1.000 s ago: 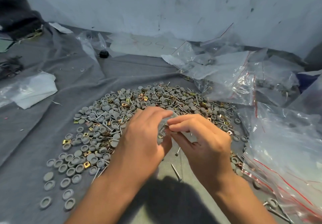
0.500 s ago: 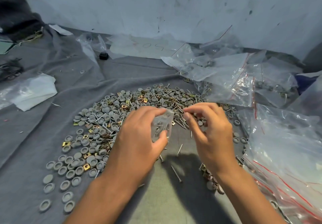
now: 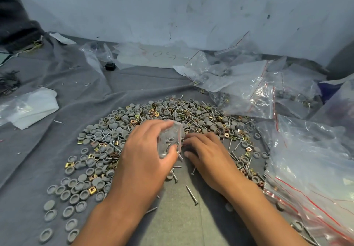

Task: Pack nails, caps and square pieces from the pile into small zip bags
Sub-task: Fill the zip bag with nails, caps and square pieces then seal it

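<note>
The left hand (image 3: 145, 155) grips a small clear zip bag (image 3: 171, 138) with nails inside, held just above the pile (image 3: 172, 123). The right hand (image 3: 208, 155) rests flat on the pile beside it, fingers extended, on grey cloth (image 3: 57, 131).

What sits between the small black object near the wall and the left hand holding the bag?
Head view: bare grey cloth, then the pile of caps, nails and square pieces, between the black object and the left hand.

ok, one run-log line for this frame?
left hand: grips small clear zip bag holding nails | right hand: down on pile of grey caps, nails, brass squares | stage: filling
</note>
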{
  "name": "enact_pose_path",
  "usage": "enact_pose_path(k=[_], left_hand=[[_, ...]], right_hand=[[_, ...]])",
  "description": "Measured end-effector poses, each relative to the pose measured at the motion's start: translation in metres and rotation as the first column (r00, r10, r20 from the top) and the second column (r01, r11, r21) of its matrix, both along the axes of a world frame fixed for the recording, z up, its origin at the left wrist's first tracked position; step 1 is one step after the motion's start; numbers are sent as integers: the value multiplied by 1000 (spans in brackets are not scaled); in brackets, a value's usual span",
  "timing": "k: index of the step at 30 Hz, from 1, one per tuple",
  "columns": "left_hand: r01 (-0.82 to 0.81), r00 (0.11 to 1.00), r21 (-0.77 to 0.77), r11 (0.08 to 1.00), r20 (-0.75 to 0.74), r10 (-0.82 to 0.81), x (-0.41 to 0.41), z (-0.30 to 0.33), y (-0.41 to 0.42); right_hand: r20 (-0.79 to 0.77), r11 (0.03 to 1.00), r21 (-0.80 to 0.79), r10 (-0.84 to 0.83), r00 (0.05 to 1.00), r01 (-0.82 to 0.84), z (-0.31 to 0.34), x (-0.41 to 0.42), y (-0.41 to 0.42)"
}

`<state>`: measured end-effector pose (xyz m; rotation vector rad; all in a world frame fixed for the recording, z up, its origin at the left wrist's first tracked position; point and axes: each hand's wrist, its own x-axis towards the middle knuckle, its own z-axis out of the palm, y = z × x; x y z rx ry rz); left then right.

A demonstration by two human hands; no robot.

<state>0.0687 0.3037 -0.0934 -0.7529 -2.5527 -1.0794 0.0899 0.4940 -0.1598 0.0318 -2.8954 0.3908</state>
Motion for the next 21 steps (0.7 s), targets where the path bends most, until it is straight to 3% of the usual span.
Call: enact_pose_path(k=[11, 16, 21], left_hand=[[-20, 1000, -25, 999, 22, 21, 2, 2, 1], [-28, 999, -17, 999, 30, 29, 2, 3, 1], [-24, 999, -12, 1000, 30, 24, 3, 4, 1]], right_hand=[[6, 992, -129, -9, 1000, 10, 0, -6, -14], [64, 983, -173, 78, 995, -66, 3, 0, -9], [86, 990, -137, 46, 995, -34, 5, 9, -4]])
